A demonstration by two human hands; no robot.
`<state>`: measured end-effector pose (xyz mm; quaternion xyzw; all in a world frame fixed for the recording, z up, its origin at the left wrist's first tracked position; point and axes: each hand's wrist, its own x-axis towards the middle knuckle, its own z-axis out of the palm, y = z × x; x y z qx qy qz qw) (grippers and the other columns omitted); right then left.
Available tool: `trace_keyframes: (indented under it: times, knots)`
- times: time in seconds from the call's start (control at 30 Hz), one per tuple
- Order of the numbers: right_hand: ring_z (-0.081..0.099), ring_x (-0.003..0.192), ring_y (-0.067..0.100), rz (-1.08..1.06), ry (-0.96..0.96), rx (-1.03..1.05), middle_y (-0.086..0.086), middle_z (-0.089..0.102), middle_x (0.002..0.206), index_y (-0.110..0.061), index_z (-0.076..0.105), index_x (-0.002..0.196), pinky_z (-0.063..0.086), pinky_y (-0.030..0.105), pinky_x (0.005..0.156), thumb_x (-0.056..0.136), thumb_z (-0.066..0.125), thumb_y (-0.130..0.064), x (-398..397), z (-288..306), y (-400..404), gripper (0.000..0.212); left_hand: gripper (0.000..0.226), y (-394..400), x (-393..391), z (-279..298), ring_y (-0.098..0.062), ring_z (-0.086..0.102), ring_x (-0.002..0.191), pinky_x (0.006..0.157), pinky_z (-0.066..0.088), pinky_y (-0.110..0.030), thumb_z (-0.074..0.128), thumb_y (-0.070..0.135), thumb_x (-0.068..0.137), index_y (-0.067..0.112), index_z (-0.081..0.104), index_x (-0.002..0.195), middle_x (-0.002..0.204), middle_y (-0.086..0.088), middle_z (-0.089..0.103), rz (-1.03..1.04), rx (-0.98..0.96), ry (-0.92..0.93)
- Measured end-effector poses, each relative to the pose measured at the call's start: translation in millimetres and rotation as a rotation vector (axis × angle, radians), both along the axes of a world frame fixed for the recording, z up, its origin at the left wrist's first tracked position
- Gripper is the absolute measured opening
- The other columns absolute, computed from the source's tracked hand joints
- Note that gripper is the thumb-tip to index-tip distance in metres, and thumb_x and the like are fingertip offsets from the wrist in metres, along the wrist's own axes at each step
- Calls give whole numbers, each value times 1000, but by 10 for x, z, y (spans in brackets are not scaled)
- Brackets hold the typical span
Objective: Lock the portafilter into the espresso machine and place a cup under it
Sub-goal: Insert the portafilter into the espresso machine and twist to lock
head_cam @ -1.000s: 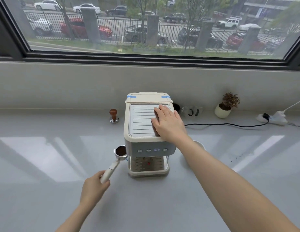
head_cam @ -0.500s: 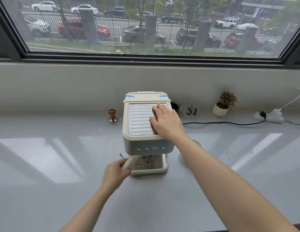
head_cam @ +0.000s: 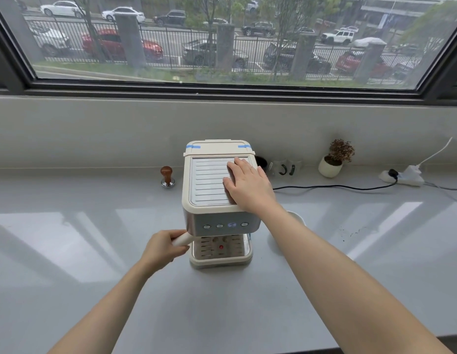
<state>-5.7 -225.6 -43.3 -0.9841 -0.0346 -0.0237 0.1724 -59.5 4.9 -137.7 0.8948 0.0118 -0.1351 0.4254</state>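
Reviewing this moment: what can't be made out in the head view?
- Portafilter basket: hidden under the espresso machine; locked or not, unclear.
- Cup: mostly behind the right forearm; only a rim sliver shows.
- Button symbols: too small.
- Left hand grips the handle; right hand rests on top.

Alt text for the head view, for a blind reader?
A left hand grips the portafilter handle beneath a cream espresso machine, while the right hand rests flat on its top. A tamper stands behind, left.

left hand (head_cam: 164,249): bare, no ring
right hand (head_cam: 249,186): bare, no ring
arms: bare, no sleeves, no watch
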Motion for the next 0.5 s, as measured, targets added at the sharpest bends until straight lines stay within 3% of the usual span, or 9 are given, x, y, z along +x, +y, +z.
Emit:
trace_keyframes:
  times: [0.27, 0.4, 0.5]
  knots:
    - [8, 148, 10, -8, -10, -2, -6, 16, 161, -28, 23, 148, 2, 42, 122, 96, 24, -45, 21, -28, -1, 55, 45, -103, -153, -65, -11, 47, 41, 44, 42, -25, 66, 12, 73, 56, 63, 81, 65, 7, 69, 68, -65, -17]
    - [9, 148, 11, -5, -14, 2, -6, 17, 161, -28, 23, 148, 2, 42, 122, 96, 25, -44, 24, -23, 5, 54, 43, -242, -285, -172, -16, 53, 47, 51, 50, -32, 64, 13, 71, 41, 71, 103, 73, 2, 73, 162, -56, -24]
    - [9, 148, 11, -8, -13, -2, -5, 17, 161, -28, 24, 148, 2, 42, 122, 96, 25, -44, 14, -18, -3, 54, 38, -436, -446, -221, -20, 57, 53, 57, 53, -38, 62, 15, 71, 35, 71, 103, 69, 5, 71, 233, -66, -31]
